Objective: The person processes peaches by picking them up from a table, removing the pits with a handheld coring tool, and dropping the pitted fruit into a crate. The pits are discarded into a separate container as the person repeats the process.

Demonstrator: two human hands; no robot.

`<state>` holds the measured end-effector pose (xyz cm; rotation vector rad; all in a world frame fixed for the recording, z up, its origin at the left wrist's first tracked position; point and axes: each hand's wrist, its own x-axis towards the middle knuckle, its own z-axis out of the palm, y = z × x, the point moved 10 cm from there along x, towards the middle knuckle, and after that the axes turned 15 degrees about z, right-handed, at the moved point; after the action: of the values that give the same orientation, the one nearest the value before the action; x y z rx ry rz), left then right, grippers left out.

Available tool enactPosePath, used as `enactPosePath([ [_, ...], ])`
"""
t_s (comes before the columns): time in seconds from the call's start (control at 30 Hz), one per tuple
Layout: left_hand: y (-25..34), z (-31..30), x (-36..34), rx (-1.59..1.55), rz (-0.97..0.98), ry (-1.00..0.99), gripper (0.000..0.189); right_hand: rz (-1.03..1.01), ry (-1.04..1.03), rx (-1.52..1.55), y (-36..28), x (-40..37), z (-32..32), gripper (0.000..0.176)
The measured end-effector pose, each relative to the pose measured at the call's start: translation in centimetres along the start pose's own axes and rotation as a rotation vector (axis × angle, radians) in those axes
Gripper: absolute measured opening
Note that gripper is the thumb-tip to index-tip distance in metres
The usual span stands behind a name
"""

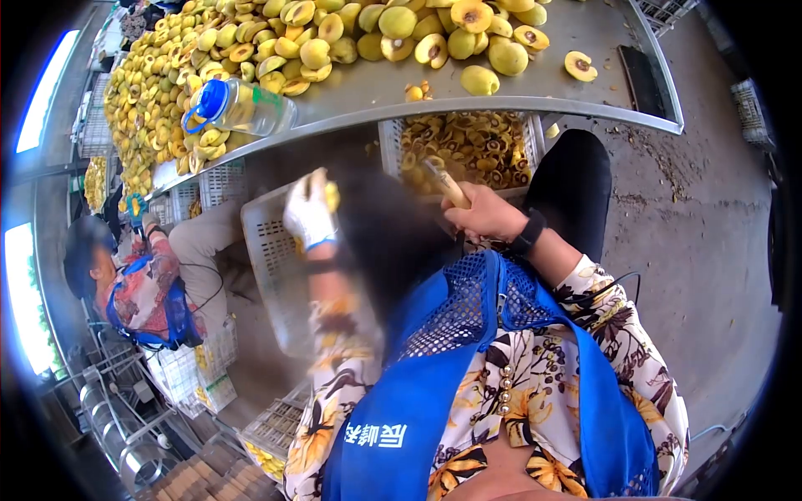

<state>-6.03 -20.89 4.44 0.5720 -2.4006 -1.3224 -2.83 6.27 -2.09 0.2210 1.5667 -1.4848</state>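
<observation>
My left hand (311, 207), in a white glove, is closed around a piece of yellow fruit, over the edge of a white plastic crate (280, 275). My bare right hand (489, 213) grips the light wooden handle of a small tool (452, 189), whose metal end points up and left. Beyond the tool, a crate (536, 138) under the table edge holds many cut fruit pieces (468, 142). Halved and whole yellow fruits (316, 53) are heaped on the metal table (576, 102).
A clear bottle with a blue cap (242, 106) lies at the table's near edge. A dark flat block (642, 79) is at its right end. Another person (150, 288) sits at the left beside white crates (188, 367). My knees are below the table.
</observation>
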Motion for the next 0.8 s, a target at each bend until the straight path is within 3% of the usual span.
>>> enactPosePath([
  [0.07, 2.2, -3.3, 2.9, 0.714, 0.585, 0.140, 0.034, -0.051, 0.116, -0.081, -1.0, -0.3, -1.2, 0.017],
  [0.13, 5.2, -1.7, 5.5, 0.484, 0.606, 0.113, 0.034, -0.182, 0.213, -0.148, -3.2, -0.9, -1.5, 0.018],
  [0.2, 8.7, 4.1, 7.6, 0.377, 0.553, -0.084, 0.034, -0.177, 0.264, -0.136, -3.2, -1.0, -2.0, 0.019],
  [0.27, 14.4, 11.3, 8.0, 0.454, 0.786, -0.231, 0.033, -0.214, 0.357, -0.154, -3.1, -1.2, -3.0, 0.020],
  [0.33, 16.3, 18.6, 8.3, 0.574, 0.699, -0.477, 0.035, -0.285, 0.478, -0.199, -2.4, -1.2, -4.7, 0.022],
  [0.4, 15.7, 25.3, 8.5, 0.611, 0.706, -0.672, 0.032, -0.186, 0.519, -0.162, -1.7, -2.2, -6.4, 0.024],
  [0.47, 14.0, 27.5, 10.5, 0.552, 0.739, -0.619, 0.029, -0.180, 0.543, -0.036, -1.1, -2.6, -6.6, 0.025],
  [0.57, 16.2, 25.0, 8.9, 0.499, 0.771, -0.607, 0.022, -0.348, 0.771, -0.153, -2.7, -5.1, -8.3, 0.030],
  [0.6, 16.9, 23.1, 7.8, 0.330, 0.747, -0.618, 0.028, -0.423, 0.857, -0.218, -3.6, -5.7, -8.6, 0.032],
  [0.63, 15.2, 22.2, 7.2, 0.028, 0.556, -0.680, 0.034, -0.307, 0.839, -0.166, -3.3, -4.8, -9.3, 0.037],
  [0.67, 15.4, 20.2, 4.7, -0.295, 0.344, -0.743, 0.031, -0.495, 0.931, -0.217, -5.6, -6.3, -8.9, 0.038],
  [0.8, 15.6, 14.6, -2.2, -0.592, 0.271, -0.725, 0.032, -0.712, 0.675, 0.128, -8.5, -4.0, -7.0, 0.030],
])
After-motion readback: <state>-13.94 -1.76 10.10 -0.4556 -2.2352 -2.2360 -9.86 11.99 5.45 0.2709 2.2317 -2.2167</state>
